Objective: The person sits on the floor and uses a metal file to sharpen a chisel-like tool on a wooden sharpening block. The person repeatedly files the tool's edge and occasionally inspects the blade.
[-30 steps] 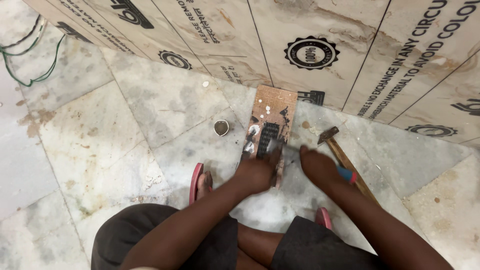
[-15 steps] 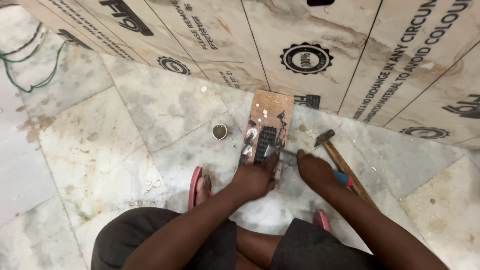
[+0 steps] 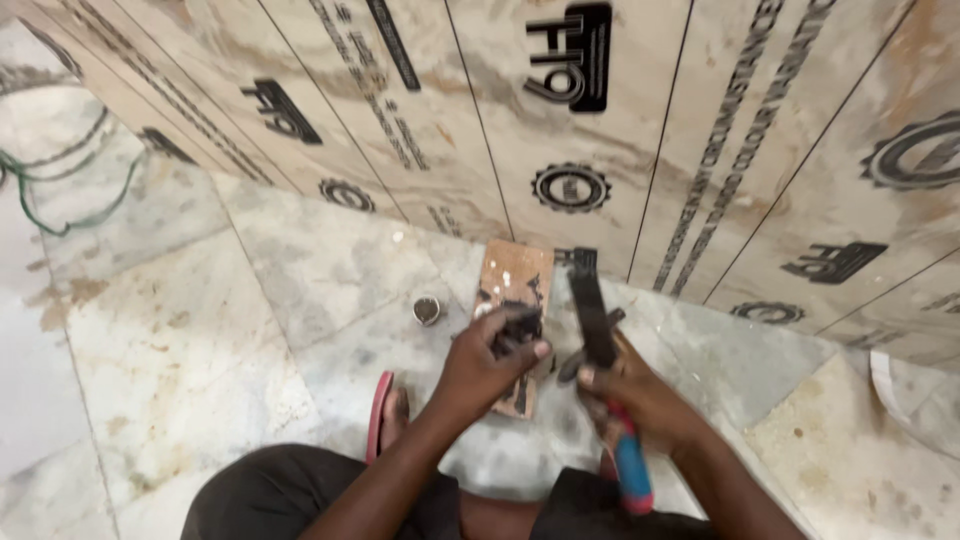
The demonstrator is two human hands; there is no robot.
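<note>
Left hand (image 3: 490, 365) pinching small dark part (image 3: 520, 328) over wooden block (image 3: 512, 285), right hand (image 3: 635, 395) gripping pliers (image 3: 600, 330).

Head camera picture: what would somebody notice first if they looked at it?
First, the two hands in the middle: the left hand pinches a small dark part over a small wooden board lying on the marble floor. The right hand grips a dark tool with a blue and red handle. Behind, big printed plywood sheets lean across the top.
</note>
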